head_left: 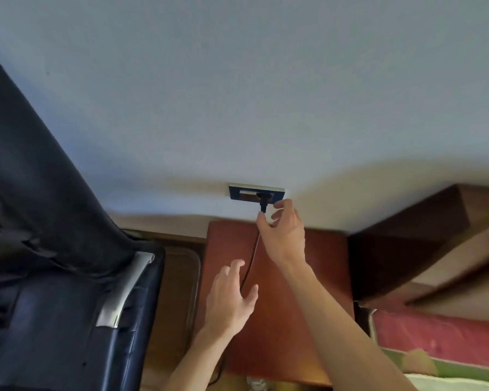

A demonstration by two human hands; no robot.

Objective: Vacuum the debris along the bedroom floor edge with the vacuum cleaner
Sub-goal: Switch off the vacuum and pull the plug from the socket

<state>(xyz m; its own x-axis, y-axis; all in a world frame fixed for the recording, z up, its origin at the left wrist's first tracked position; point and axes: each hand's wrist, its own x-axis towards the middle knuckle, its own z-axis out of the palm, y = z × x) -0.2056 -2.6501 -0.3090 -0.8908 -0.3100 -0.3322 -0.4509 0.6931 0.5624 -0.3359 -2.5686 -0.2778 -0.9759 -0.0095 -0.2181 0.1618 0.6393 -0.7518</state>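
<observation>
Black plug [263,200] sat in the wall socket [239,193]; just below it the right hand [284,235] was loosely parted, thumb on the cord [251,258], the left hand [229,294] lower, spread wide. It likely wanted a square push home; the vacuum cleaner was out of view.

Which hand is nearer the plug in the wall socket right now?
Right. The right hand is just below the plug, thumb by the cord; the left hand hovers farther down, beside the cord.
</observation>
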